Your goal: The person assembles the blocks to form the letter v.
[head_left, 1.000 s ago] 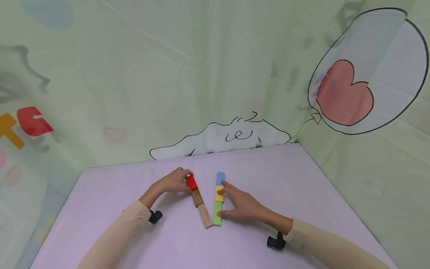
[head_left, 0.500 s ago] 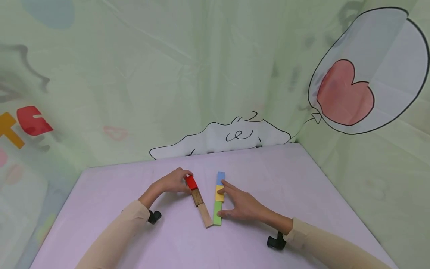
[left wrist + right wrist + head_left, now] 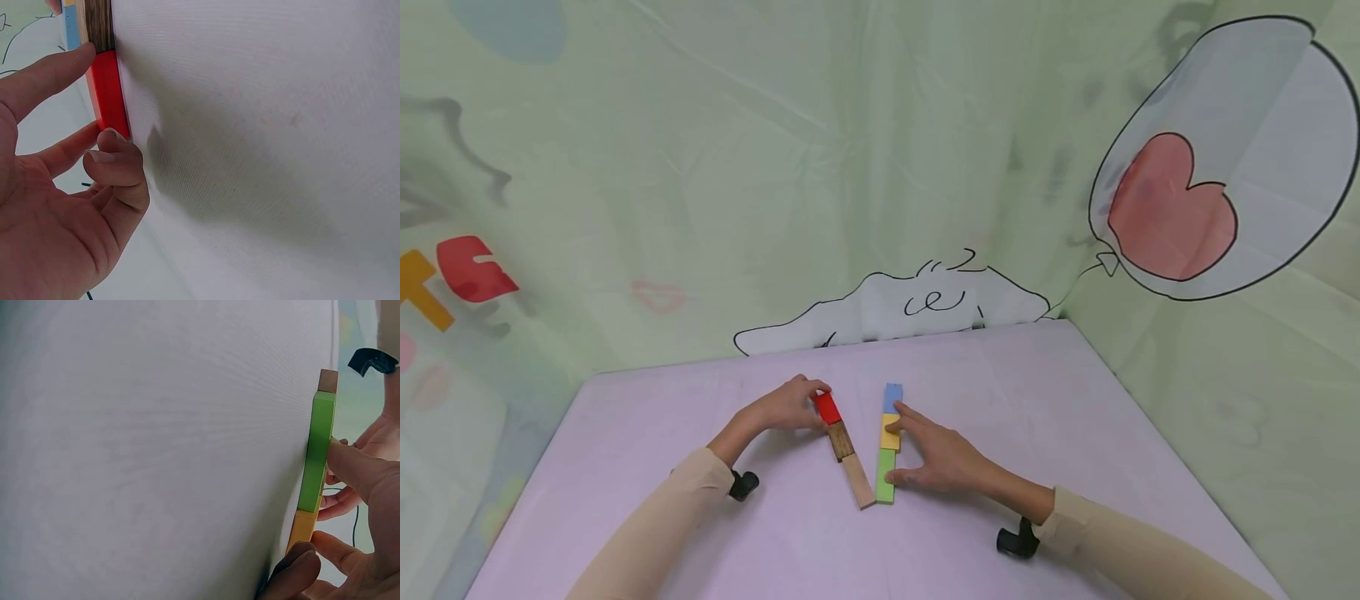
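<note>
My left hand (image 3: 788,405) pinches the red block (image 3: 827,407), with the thumb near its seam with the dark brown block (image 3: 840,442) and fingers at its far end. A pale wooden block (image 3: 859,482) completes that slanted row. To its right, a straighter row holds a blue block (image 3: 892,395), a yellow block (image 3: 891,442) and a green block (image 3: 886,493). The near ends of both rows meet in a narrow V. My right hand (image 3: 946,457) rests spread along the right row. Its thumb touches the green block, while fingers touch the yellow and blue ones.
A pale lilac tabletop (image 3: 775,542) lies beneath the blocks. Printed fabric walls (image 3: 737,208) stand behind and at both sides. Dark wrist cameras (image 3: 1017,540) hang beneath both sleeves.
</note>
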Demonstrator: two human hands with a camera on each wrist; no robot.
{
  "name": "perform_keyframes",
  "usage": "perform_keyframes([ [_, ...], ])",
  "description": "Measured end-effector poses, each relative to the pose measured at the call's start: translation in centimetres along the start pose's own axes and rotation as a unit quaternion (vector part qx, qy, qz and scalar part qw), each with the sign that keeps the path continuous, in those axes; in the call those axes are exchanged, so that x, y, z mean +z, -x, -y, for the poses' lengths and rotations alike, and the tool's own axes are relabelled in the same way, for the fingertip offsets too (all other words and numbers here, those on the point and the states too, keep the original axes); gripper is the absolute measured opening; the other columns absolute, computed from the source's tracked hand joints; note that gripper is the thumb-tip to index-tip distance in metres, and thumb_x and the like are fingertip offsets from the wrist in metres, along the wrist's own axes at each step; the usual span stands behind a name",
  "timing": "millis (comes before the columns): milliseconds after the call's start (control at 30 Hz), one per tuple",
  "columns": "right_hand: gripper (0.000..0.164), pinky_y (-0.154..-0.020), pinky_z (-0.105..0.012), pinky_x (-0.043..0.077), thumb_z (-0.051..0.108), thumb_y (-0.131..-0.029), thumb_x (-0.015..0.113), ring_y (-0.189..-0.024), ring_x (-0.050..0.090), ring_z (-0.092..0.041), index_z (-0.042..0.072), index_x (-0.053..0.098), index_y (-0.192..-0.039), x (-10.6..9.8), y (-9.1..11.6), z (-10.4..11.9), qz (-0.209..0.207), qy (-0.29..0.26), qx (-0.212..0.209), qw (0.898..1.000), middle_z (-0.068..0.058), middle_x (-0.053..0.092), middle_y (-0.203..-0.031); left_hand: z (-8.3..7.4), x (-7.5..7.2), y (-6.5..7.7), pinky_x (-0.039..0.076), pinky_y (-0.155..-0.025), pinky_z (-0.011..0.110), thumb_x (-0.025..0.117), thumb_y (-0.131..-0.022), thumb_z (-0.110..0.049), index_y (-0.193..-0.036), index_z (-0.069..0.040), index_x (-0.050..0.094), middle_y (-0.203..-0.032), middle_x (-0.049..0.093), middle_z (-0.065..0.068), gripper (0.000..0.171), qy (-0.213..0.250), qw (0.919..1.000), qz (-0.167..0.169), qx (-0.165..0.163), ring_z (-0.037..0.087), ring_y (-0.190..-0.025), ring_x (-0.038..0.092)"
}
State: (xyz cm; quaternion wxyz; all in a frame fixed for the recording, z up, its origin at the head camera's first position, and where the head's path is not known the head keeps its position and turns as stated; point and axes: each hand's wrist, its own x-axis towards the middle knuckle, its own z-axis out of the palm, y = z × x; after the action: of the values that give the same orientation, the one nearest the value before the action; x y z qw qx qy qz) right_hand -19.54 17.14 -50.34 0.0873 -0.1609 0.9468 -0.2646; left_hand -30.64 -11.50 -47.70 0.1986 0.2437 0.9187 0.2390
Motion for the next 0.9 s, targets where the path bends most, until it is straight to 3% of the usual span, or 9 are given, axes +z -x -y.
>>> perform_keyframes([
  [900,0.072,-0.118,-0.061,0.044,0.05,-0.084,0.085,-0.158,0.04,-0.035,0.019,0.061,-0.144,-0.11,-0.31,0.09,0.007,0.007,0.011,1.0,-0.004,0.031,-0.176,0.75,0.34,-0.29,0.053,-0.104,0.05,0.077,-0.091,-0.023,-0.153,-0.01,0.054,-0.141,0.055,0.019,0.068,0.003,0.9998,0.01,0.016,0.028,-0.123,0.056],
])
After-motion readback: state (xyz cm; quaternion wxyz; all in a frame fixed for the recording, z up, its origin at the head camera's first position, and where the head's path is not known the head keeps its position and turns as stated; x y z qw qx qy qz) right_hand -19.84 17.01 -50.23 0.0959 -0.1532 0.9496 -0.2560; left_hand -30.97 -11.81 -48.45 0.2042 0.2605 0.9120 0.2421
